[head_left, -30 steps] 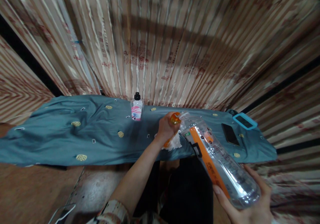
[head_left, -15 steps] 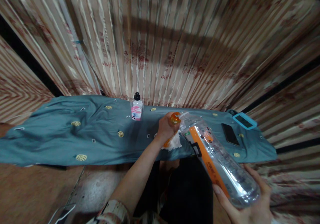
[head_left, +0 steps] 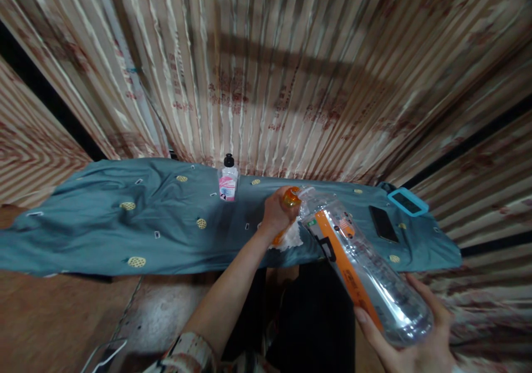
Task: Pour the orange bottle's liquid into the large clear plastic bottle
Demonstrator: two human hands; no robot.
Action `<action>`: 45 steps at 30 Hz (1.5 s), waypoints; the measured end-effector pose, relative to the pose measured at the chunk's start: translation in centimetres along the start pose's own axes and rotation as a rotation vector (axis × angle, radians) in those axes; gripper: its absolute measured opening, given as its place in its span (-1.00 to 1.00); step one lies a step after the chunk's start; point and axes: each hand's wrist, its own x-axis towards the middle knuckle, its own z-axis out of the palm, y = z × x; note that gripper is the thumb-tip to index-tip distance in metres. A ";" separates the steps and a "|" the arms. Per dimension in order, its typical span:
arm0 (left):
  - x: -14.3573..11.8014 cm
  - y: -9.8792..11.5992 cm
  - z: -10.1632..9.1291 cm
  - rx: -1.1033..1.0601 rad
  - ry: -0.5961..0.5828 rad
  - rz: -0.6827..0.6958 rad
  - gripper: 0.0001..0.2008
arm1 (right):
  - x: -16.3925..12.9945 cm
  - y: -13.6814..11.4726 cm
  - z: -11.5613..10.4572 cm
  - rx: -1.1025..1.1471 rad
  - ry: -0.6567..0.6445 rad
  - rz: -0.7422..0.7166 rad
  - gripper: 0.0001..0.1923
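My left hand (head_left: 276,215) is closed around an orange see-through bottle (head_left: 291,196) above the cloth-covered table. Its lower end shows orange below my fingers; most of it is hidden by the hand. My right hand (head_left: 419,342) grips the base of a large clear plastic bottle (head_left: 374,265) with an orange label. That clear bottle is tilted, its neck pointing up and left to the orange bottle's top. Whether the two mouths touch I cannot tell. A crumpled white tissue (head_left: 294,237) lies under my left hand.
A clear bottle with a pink label and black cap (head_left: 228,182) stands at the table's back. To the right lie a black phone (head_left: 383,224) and a blue-framed device (head_left: 408,202). A teal patterned cloth (head_left: 100,223) covers the table; a striped curtain (head_left: 266,73) hangs behind.
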 end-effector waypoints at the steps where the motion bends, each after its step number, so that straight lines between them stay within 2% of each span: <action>1: 0.0 0.0 0.0 0.005 -0.003 0.002 -0.73 | 0.0 -0.2 0.0 -0.005 -0.003 0.018 0.23; 5: 0.0 0.0 0.0 0.008 0.000 0.011 -0.72 | -0.1 -0.4 0.0 0.009 -0.009 0.032 0.25; 13: 0.0 -0.1 0.0 -0.033 -0.006 0.018 -0.71 | 0.4 0.9 -0.2 0.001 -0.012 -0.005 0.22; 21: 0.0 -0.1 0.0 -0.028 -0.007 0.016 -0.76 | 0.3 0.3 -0.2 -0.010 -0.033 0.061 0.23; 29: 0.1 -0.3 0.1 -0.050 0.003 0.040 -0.75 | 0.2 0.0 -0.2 -0.006 -0.015 0.043 0.23; 39: 0.1 0.1 0.1 -0.008 -0.006 0.005 -0.73 | 0.3 0.4 -0.1 -0.004 -0.009 -0.008 0.22; 45: 0.2 -0.3 0.2 -0.014 0.014 0.027 -0.74 | 0.3 0.0 0.0 0.002 -0.023 0.095 0.25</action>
